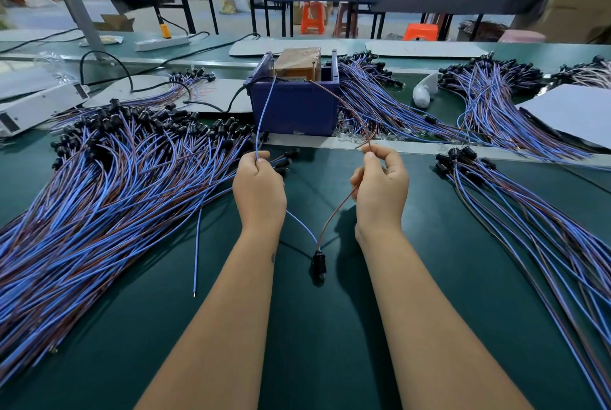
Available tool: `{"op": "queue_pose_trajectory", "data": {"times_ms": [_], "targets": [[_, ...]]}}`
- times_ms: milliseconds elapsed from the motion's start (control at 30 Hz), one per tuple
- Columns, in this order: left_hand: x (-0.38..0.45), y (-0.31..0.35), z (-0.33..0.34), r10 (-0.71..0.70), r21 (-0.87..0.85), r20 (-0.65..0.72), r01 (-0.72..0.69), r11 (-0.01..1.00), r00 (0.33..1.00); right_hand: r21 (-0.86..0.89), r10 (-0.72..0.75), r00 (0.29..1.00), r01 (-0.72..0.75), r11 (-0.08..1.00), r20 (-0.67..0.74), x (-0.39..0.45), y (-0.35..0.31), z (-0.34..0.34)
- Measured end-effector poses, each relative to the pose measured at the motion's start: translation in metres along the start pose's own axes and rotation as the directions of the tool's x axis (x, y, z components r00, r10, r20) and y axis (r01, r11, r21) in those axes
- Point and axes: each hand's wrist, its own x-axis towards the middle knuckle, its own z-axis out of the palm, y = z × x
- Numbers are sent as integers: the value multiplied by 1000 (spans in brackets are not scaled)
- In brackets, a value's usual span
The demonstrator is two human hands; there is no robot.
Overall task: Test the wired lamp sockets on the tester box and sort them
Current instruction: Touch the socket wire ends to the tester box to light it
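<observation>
Head view of a green work mat [314, 360] with both forearms extended over it. The left hand [259, 191] is clenched around a blue wire [263, 115], and the right hand [380, 189] pinches a brown wire [344, 102] between thumb and fingers. Each wire runs upward from its hand to the top of the blue tester box [294, 105], which stands beyond the hands, roughly centred between them. Below the hands the same two wires converge on one black lamp socket [319, 263], which hangs low between the wrists, nearer the viewer than both hands and close above the mat; whether it touches the mat cannot be told.

One socket is in hand and one tester box is present. A brown, tape-wrapped block [299, 62] sits in the box. Wired sockets lie in heaps too dense to count singly: a large heap left of the hands [109, 184], a smaller bundle behind it [185, 85], one heap right of the box [380, 102], one farther right [492, 95], and one along the right edge of the mat [529, 211]. A single loose blue wire [197, 254] lies on the mat just left of the left forearm.
</observation>
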Motion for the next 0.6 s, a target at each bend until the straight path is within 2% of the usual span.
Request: {"op": "queue_pose_trajectory", "data": {"times_ms": [600], "targets": [[2,0,-2,-41,-51,-31,40,998,999,48,17,998,-14,999,-62,-1,-1,0]]}}
